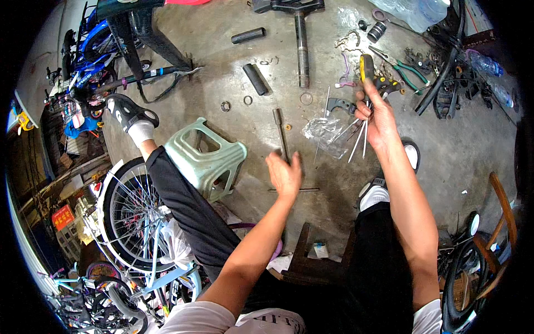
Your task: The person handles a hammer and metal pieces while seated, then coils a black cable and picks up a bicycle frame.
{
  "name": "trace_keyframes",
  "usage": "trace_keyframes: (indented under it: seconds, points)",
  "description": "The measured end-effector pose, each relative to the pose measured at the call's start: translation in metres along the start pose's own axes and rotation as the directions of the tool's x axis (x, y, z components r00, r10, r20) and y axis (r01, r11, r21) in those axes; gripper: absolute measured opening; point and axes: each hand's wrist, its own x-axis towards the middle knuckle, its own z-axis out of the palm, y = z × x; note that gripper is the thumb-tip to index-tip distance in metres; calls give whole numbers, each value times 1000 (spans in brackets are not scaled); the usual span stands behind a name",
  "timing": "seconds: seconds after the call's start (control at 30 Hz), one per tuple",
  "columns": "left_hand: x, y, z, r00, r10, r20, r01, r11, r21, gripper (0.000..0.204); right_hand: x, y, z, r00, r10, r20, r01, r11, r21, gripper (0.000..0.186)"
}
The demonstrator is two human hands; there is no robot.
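T-wrench (pixel 282 133) lies between the person's feet on the floor (pixel 456 161), its socket end pointing away and its crossbar nearest the body; where shaft and bar meet is hidden under the left hand (pixel 284 175). That hand is narrow over the shaft, thumb to one side and fingers to the other, though blur means I cannot tell whether it grips or merely touches.

To handle it well, I would keep the palm centred where bar and shaft meet, so that the weight stays balanced, and lift it straight; sweeping the socket sideways could knock the brass nut (pixel 287 127) just beside it.

The right hand (pixel 380 123) is curled, thumb against a yellow tool (pixel 365 67), with thin rods (pixel 365 146) showing below the fingers (whether these belong to that tool is hard to say). A hold on the handle rather than the rods should give better control. The clear bag (pixel 325 133) lies close by and might snag a rod tip, so raising the hand before moving it across seems wiser. The pliers (pixel 398 64) sit just beyond, another likely catch.
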Motion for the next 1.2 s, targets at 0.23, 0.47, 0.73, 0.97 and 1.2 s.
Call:
trace_keyframes:
  seconds: [0.23, 0.47, 0.73, 0.97, 1.2]
  points:
    - [7, -66, 19, 996, 33, 88, -33, 999, 7, 27, 0, 22, -1, 998, 59, 20, -55, 987, -153, 23]
    - [5, 78, -77, 944, 329, -24, -321, 901, -293, 17, -6, 33, 1, 966, 111, 234, -110, 994, -21, 47]
    - [-14, 165, -83, 561, 814, -151, -823, 530, -204, 31, -10, -24, 1, 988, -131, 77, 133, 991, -13, 26]
    - [4, 83, -81, 638, 767, 72, -736, 635, -234, 25, -153, -169, -119, 830, -530, -174, 392, 776, -494, 19]
    - [-3, 19, -52, 724, 630, 279, -576, 776, -258, 20, -377, -105, -233, 314, -601, -734, 97, 790, -605, 13]
